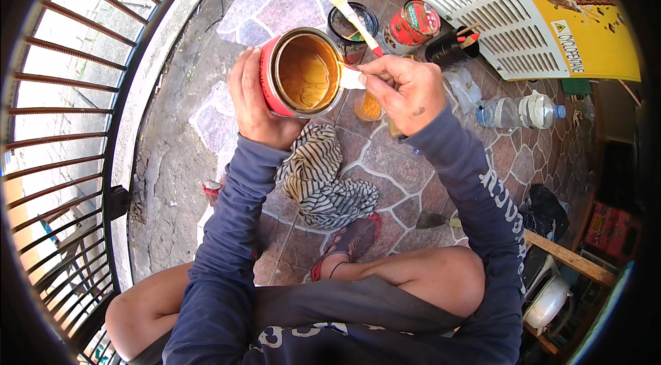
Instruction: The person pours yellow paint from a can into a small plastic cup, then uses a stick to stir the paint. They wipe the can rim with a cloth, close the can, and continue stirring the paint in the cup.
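Observation:
My left hand [255, 100] grips a red paint can [268, 83] from its left side and underneath, its open mouth tipped toward me. Golden-ochre paint [306, 74] coats the inside. With thumb and fingers pinched, my right hand [412, 90] holds a small white flat piece [351, 79] against the can's right rim; its exact kind is unclear. Just beyond that hand, a paintbrush [354, 23] with a red handle tip lies across a dark-rimmed can [337, 21]. Partly behind my right hand stands a clear cup of orange-yellow material [368, 108].
A striped cloth [320, 176] lies on the stone-patterned floor below the can. Farther right are a red-labelled can [416, 21], a black container [451, 47] holding tools, and plastic bottles [520, 112]. A barred gate [113, 124] borders the left; a vented yellow-and-white appliance [496, 7] stands far right.

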Available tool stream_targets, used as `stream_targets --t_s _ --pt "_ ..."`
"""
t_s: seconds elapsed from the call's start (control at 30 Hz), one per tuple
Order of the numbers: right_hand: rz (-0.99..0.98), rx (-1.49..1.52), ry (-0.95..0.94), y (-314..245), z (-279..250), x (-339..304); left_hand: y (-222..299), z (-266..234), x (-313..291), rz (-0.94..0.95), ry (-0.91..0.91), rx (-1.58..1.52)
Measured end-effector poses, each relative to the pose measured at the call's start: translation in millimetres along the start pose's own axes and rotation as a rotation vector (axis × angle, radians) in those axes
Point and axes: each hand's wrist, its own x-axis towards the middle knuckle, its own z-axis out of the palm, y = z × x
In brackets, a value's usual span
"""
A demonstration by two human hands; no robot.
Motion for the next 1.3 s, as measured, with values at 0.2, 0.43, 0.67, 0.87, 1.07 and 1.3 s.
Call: stream_targets --t_s 0.2,0.43,0.67,0.87,1.07,1.3 --pt "0.332 0.338 0.001 -7.7 3.6 -5.5 -1.5 3.4 1.2 0.040 0.006 0.071" --pt "0.557 0.528 -0.011 -11.2 -15.7 2.1 2.0 3.6 0.9 0.015 -0.004 0.019" --pt "0.713 0.624 -0.110 -12.6 -19.8 6.0 3.4 4.1 1.0 0.021 0.005 0.036" --pt "0.877 0.682 -0.164 -14.7 -19.4 11.9 4.9 3.3 0.1 0.020 0.023 0.064" --pt "0.975 0.672 -0.237 -10.7 -19.7 20.1 5.2 3.3 -0.6 0.037 0.040 0.003" --pt "1.039 0.670 -0.251 -0.6 -16.0 22.0 5.0 4.7 -2.2 0.057 0.065 -0.030"
